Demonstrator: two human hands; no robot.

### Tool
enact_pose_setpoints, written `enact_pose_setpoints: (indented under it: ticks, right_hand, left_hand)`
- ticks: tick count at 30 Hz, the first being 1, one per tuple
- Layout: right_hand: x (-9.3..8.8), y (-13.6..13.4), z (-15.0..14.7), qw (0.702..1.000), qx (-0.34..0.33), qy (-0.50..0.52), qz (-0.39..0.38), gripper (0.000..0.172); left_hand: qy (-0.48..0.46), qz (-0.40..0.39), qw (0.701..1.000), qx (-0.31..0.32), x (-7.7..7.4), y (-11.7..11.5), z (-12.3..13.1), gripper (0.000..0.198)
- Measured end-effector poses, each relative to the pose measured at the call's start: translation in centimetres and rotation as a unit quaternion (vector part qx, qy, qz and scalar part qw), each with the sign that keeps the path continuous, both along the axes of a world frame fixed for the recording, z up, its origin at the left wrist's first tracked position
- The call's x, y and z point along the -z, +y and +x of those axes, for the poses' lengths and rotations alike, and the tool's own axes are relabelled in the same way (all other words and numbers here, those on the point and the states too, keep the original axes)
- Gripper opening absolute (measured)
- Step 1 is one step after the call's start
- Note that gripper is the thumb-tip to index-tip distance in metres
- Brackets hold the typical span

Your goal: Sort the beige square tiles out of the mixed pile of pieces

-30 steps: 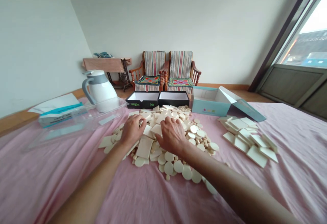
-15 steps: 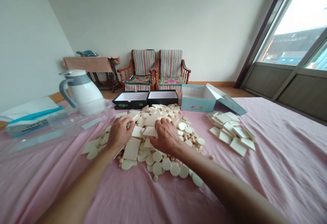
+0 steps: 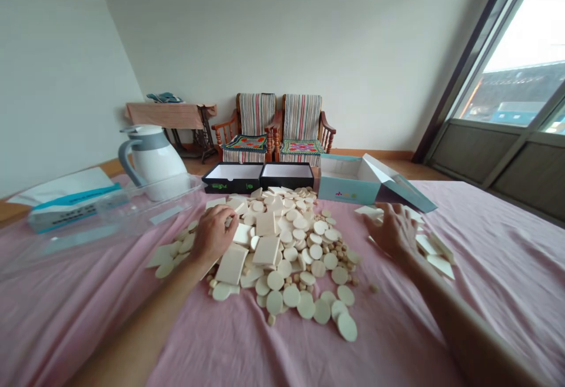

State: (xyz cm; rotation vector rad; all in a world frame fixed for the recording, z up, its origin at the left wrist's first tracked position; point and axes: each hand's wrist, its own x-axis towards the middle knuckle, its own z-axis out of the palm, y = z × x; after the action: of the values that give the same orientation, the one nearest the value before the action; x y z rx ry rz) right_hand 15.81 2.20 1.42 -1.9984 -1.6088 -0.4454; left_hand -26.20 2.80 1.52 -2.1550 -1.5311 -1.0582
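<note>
A heap of pale wooden pieces (image 3: pixel 266 252) lies across the middle of the pink cloth: round discs (image 3: pixel 291 296), square tiles (image 3: pixel 232 264) and small cubes. At the heap's left edge is my left hand (image 3: pixel 215 231), fingers curled together. A bit of pale wood shows by its fingertips, but what it grips is not clear. Far to the right, my right hand (image 3: pixel 392 231) reaches over a separate pile of square tiles (image 3: pixel 435 246). Its fingers are bent down and somewhat apart, hiding part of that pile.
Two black boxes (image 3: pixel 232 186) and a light blue box (image 3: pixel 348 188) with a tilted lid (image 3: pixel 404 187) stand behind the heap. To the left are a clear plastic tray (image 3: pixel 168 216), a white and grey jug (image 3: pixel 156 163) and a blue and white packet (image 3: pixel 73 204).
My right hand has moved from the middle of the heap to the tile pile on the right. My left hand stays at the heap's left side. The view has shifted slightly.
</note>
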Motion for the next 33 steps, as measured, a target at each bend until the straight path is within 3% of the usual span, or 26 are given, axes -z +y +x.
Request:
enact_pose_setpoints:
  ticks: [2,5,7,10,13,19,28,33]
  right_hand:
    - [0.7,0.0,-0.4,0.999,-0.027,-0.013,0.027,0.039]
    - [1.2,-0.5,-2.8,0.991,-0.123,-0.026,0.055,0.029]
    - [1.5,-1.0,-4.3,0.98,-0.193,-0.031,0.045,0.024]
    - [2.1,-1.6,-5.6,0.966,-0.256,-0.028,0.01,0.019]
    - [2.6,-1.8,-5.4,0.964,-0.268,-0.008,-0.001,0.016]
    - [2.7,-1.5,-4.7,0.965,-0.263,0.019,-0.011,0.014]
    - [1.6,-2.3,-5.9,0.961,-0.275,0.013,0.029,0.019]
    - [0.2,-4.0,-7.4,0.936,-0.343,0.03,0.07,0.029]
  left_hand:
    - [-0.001,0.001,1.0,0.007,-0.5,-0.4,0.4,0.018]
    - [0.007,-0.003,0.999,0.037,-1.6,-1.4,1.5,0.018]
    - [0.025,-0.023,0.997,0.068,-2.2,-2.1,2.5,0.02]
    - [0.066,-0.084,0.989,0.101,-2.7,-2.8,3.8,0.039]
    - [0.083,-0.142,0.979,0.12,-2.8,-2.6,4.5,0.05]
    - [0.073,-0.162,0.974,0.137,-2.7,-1.1,4.7,0.045]
    - [0.095,-0.057,0.99,0.092,-2.4,-2.1,6.0,0.027]
    - [0.033,-0.001,0.982,0.188,-2.9,-4.0,8.3,0.021]
